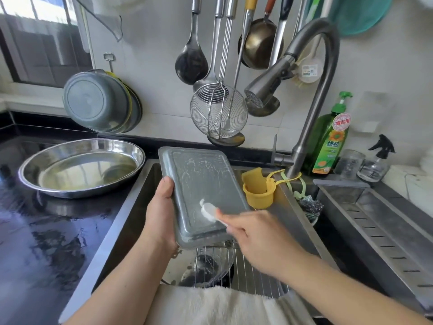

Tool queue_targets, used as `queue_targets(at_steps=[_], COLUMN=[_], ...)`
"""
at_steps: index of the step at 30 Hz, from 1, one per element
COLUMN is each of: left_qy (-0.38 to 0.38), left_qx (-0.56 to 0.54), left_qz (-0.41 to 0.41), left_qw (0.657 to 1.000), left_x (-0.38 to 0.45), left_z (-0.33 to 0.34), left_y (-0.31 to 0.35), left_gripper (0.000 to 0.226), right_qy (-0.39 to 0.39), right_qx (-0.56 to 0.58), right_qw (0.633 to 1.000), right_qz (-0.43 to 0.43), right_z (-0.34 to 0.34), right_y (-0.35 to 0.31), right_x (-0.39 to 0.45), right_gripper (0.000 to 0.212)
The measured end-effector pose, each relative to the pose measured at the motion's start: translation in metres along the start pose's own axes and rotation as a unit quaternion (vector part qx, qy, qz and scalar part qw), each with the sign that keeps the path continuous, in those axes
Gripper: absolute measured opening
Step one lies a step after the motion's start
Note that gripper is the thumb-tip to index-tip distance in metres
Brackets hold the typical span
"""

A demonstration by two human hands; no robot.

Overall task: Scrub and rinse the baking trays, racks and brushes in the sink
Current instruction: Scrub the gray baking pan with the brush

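Observation:
A grey rectangular baking tray is held tilted above the sink, its underside up and streaked with white foam. My left hand grips the tray's left edge. My right hand holds a small white brush whose head presses on the tray's lower middle. Below the tray, a wire rack lies in the sink over a round dark item that is partly hidden.
A steel basin sits on the black counter at left. The faucet hangs above the sink, no water running. A yellow holder, green detergent bottle, spray bottle and drain tray are at right. A white towel drapes the front edge.

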State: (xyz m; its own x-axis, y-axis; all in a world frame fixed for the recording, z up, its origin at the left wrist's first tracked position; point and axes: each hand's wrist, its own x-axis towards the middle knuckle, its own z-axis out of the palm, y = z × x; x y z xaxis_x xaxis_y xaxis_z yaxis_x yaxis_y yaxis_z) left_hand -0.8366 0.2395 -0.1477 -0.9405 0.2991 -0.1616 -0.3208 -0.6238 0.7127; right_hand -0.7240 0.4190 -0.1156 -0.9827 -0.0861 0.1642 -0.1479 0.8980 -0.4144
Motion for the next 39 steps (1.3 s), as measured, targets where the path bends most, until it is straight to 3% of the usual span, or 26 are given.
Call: queue_targets(at_steps=[3, 7, 10, 19, 28, 31, 35, 39], left_qy=[0.020, 0.046, 0.060, 0.059, 0.058, 0.059, 0.026, -0.028], left_qx=[-0.021, -0.002, 0.024, -0.030, -0.017, -0.019, -0.014, -0.025], left_qz=[0.033, 0.091, 0.101, 0.020, 0.023, 0.011, -0.027, -0.081], left_qw=[0.999, 0.995, 0.993, 0.998, 0.998, 0.998, 0.999, 0.996], left_x=[0.006, -0.001, -0.005, -0.006, -0.007, -0.012, -0.019, -0.022], left_z=[-0.008, 0.003, 0.009, 0.009, 0.011, 0.016, 0.022, 0.024], left_y=[-0.002, -0.002, -0.005, -0.003, -0.002, -0.001, 0.000, 0.005], left_gripper=[0.069, 0.043, 0.037, 0.045, 0.044, 0.045, 0.050, 0.062], right_qy=[0.021, 0.075, 0.042, 0.032, 0.050, 0.006, 0.027, -0.018], right_qx=[0.022, -0.027, 0.011, -0.019, -0.050, -0.025, -0.036, -0.069], right_qw=[0.999, 0.995, 0.999, 0.999, 0.996, 1.000, 0.999, 0.997], right_qz=[-0.030, 0.063, 0.030, 0.008, 0.055, 0.004, 0.009, -0.018], right_z=[0.021, 0.019, 0.023, 0.013, 0.008, 0.009, 0.004, -0.002], right_y=[-0.031, -0.013, -0.031, -0.044, -0.044, -0.055, -0.042, -0.057], right_x=[-0.011, -0.016, -0.029, -0.026, -0.025, -0.025, -0.013, -0.009], right_gripper=[0.047, 0.049, 0.050, 0.051, 0.053, 0.052, 0.049, 0.048])
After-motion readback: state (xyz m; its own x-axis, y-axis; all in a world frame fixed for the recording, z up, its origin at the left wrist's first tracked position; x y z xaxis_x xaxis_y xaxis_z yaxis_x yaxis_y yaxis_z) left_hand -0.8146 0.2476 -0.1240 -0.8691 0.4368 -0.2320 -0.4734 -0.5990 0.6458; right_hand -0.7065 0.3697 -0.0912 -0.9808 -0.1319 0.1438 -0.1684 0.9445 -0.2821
